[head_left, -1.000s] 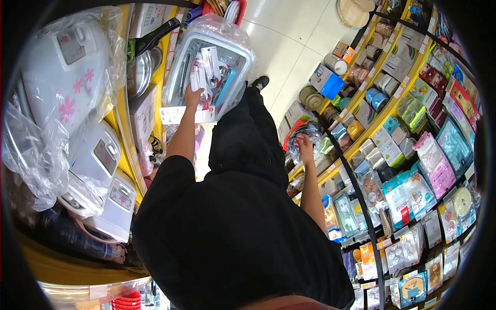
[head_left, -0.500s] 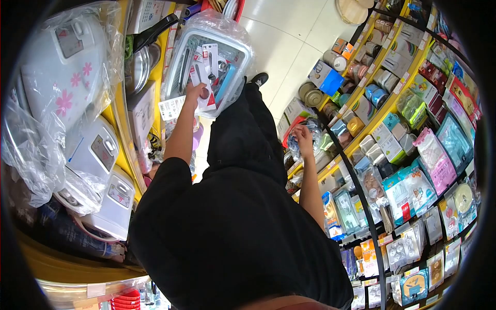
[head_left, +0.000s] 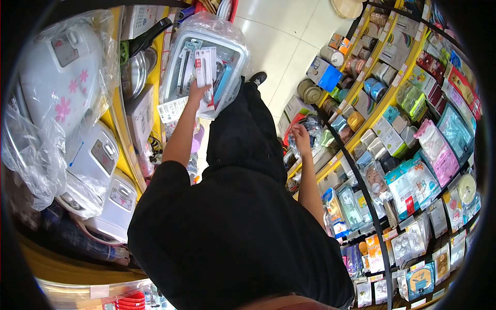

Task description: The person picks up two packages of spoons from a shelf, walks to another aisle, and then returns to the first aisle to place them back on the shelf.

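My left hand grips a slim white-and-red blister pack, which looks to contain a thin, long-handled utensil. The hand is over a clear-wrapped plastic bin on the left. Several more carded packs and a light-blue item lie inside the bin. A white printed card pokes out past its near rim, beside my wrist. My right hand is held away from my body on the right, fingers loosely bent and nothing visible in them. It is close to a dark plastic-wrapped item by the shelf.
White lidded boxes with pink flowers fill the left shelf, where a pan also sits. Packed shelves of kitchenware line the right side. A tiled floor runs between, with my shoe on it.
My left hand has raised the white-and-red pack, which now stands more upright above the other packs in the bin. My right hand has barely moved.
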{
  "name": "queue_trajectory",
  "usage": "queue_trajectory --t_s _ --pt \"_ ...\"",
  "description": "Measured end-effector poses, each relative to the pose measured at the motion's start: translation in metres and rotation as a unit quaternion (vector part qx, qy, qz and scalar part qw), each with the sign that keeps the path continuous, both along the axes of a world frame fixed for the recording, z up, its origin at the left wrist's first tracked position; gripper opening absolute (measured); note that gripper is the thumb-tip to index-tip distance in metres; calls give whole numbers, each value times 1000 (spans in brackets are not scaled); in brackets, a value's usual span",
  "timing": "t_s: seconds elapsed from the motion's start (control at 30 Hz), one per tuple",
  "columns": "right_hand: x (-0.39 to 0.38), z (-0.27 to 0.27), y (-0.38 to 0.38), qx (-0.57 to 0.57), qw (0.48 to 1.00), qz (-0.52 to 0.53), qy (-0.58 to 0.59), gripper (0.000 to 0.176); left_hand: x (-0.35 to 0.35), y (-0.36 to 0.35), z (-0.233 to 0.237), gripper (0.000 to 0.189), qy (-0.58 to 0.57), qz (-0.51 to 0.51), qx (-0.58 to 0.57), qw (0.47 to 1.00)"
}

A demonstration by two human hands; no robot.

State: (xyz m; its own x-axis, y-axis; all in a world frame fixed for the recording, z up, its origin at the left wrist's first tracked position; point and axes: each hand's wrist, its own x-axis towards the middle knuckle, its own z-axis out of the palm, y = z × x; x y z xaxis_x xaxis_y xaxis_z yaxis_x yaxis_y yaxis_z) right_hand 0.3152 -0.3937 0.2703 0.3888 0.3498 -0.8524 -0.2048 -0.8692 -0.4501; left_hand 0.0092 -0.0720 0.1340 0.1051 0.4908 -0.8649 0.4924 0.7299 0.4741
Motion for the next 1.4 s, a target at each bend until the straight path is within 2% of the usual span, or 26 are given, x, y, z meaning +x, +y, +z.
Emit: queue_trajectory --t_s 0.03,0.1,0.17,0.3,0.33,0.43,0.47,0.6,0.67,0.77,0.8,0.9,0.93,1.07,1.1,1.17,1.27,1.4 --pt "0 1 3 6 1000 -2 1 18 8 9 -6 43 41 -21 28 999" --pt "1 3 9 18 1000 -6 4 19 -3 15 -65 42 53 -82 92 991" --pt "-3 12 19 23 999 -35 -6 21 -1 20 -71 42 68 -126 138 980" --pt "-8 17 15 34 996 -77 -17 21 5 17 -81 41 74 -90 86 990" --pt "-5 5 -6 6 1000 -15 -10 19 6 15 -88 41 72 -88 69 991" --pt "-9 5 -22 16 999 -34 -17 18 -7 3 -132 44 81 -115 101 985" --pt "-9 6 -23 -13 999 -27 -16 18 8 13 -94 45 128 -151 105 975" --pt "-12 3 -29 -3 999 -32 -13 18 2 9 -85 41 101 -129 171 972" --pt "-12 4 -29 -6 999 -40 -10 18 3 6 -63 40 93 -109 212 967" --pt "-13 4 -20 53 995 -75 -25 25 -1 -1 -52 39 118 -78 257 956" --pt "-11 9 -15 26 997 -68 -21 27 -3 0 -50 40 124 -88 260 954" --pt "-8 17 -3 52 996 -61 -49 27 11 7 -11 39 110 -21 240 964" --pt "-7 14 -5 49 995 -58 -60 27 10 7 -17 37 111 -23 281 953" --pt "-2 22 1 71 991 6 -112 27 52 27 40 33 -6 45 294 955" --pt "-1 27 5 66 988 24 -135 27 64 31 55 33 -68 57 293 952" --pt "1 48 22 138 979 9 -147 25 97 36 101 33 -109 60 282 951" --pt "1 86 43 242 959 -23 -144 25 143 25 141 31 -222 33 310 924" --pt "0 144 48 350 925 -114 -94 27 205 -35 232 30 -325 -76 219 917"
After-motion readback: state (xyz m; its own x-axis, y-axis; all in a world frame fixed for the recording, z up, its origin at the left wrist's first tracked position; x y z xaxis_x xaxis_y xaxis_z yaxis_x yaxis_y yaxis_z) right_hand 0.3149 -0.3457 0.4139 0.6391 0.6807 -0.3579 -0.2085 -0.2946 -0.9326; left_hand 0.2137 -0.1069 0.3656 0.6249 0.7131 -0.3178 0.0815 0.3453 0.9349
